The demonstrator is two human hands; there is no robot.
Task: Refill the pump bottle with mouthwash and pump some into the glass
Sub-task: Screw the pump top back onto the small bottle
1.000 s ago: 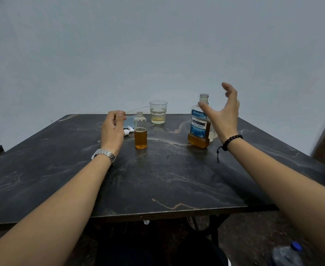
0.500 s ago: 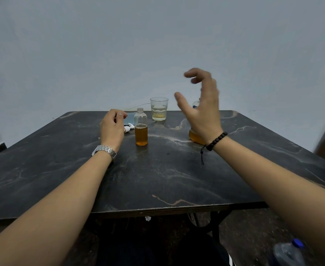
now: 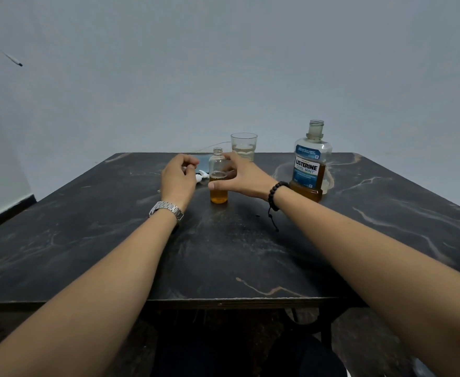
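Amber mouthwash half fills our small clear pump bottle (image 3: 218, 177), so the refill looks largely done.

We have our right hand (image 3: 246, 177) spread wide around that uncapped bottle near the middle of the dark marbled tabletop (image 3: 223, 254), thumb at its front, not clearly gripping. Our left hand (image 3: 178, 178) sits just beside it, fingers curled; whether they hold anything we cannot tell. The white pump head (image 3: 202, 175) lies behind. We still must refit it and pump into the clear glass tumbler (image 3: 244, 146) at the far edge. The large open Listerine bottle (image 3: 311, 161) stands toward the far right corner.

Near half of the table (image 3: 223, 254) lies open — small bottle (image 3: 218, 183), glass (image 3: 244, 145) and mouthwash bottle (image 3: 309, 164) crowd the far edge.
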